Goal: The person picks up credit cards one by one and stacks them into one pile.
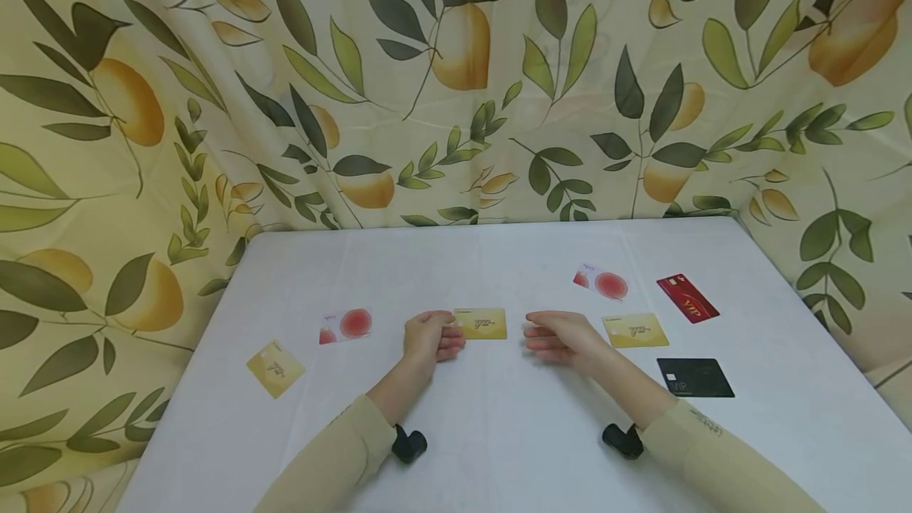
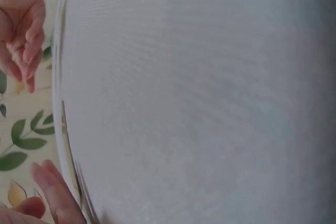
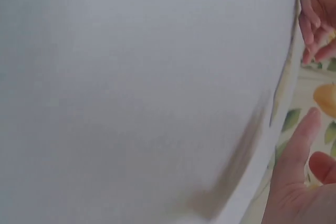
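My left hand (image 1: 431, 339) is just left of a gold card (image 1: 483, 324) at the table's middle, its fingertips overlapping the card's left edge in the head view. Across a gap from that card, my right hand (image 1: 563, 336) faces it with fingers extended and nothing between them. Right of this hand lies a second gold card (image 1: 636, 330). In the left wrist view, the left hand's fingers (image 2: 58, 195) are straight. The right wrist view shows loosely bent fingers on the left hand (image 3: 314, 19), holding nothing visible.
On the left lie a tilted gold card (image 1: 275, 369) and a white card with a red circle (image 1: 355, 324). A similar red-circle card (image 1: 610, 285), a red card (image 1: 688, 298) and a black card (image 1: 695, 378) lie to the right. A leaf-and-fruit patterned curtain (image 1: 463, 141) hangs behind the white table (image 1: 492, 434).
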`<state>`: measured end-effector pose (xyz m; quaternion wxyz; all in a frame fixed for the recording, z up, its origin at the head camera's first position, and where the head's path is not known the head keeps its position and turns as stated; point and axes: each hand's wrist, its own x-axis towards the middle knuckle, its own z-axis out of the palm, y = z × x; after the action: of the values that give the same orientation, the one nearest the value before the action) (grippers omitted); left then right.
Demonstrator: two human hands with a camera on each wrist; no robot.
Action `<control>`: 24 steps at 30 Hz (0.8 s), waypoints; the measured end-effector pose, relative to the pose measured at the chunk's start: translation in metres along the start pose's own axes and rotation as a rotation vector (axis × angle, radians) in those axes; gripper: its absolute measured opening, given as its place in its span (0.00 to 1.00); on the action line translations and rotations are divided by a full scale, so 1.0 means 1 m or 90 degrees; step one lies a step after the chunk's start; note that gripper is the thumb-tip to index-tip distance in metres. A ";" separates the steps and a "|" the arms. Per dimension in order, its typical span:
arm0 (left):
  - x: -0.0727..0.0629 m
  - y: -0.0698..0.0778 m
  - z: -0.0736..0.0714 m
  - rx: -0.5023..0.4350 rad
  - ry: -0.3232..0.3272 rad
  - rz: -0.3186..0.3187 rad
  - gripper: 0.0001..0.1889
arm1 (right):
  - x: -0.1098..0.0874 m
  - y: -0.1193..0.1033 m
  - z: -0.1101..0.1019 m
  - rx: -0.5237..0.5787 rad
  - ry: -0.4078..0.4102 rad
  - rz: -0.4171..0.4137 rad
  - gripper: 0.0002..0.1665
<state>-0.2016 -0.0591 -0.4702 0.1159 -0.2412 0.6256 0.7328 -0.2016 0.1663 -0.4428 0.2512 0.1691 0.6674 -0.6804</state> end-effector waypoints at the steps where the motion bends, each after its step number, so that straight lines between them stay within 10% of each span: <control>1: -0.002 0.000 0.002 -0.009 -0.009 -0.004 0.14 | -0.001 0.000 -0.005 0.005 -0.012 0.002 0.28; 14: -0.017 -0.007 0.044 -0.019 -0.113 -0.018 0.13 | -0.023 -0.004 -0.071 0.137 -0.139 0.006 0.25; 24: -0.025 -0.018 0.081 -0.022 -0.176 -0.058 0.15 | -0.031 -0.001 -0.114 0.064 -0.159 -0.024 0.32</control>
<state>-0.1887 0.0262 -0.4651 0.2294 -0.1681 0.5793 0.7639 -0.1889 0.2827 -0.4311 0.3104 0.0828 0.5990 -0.7335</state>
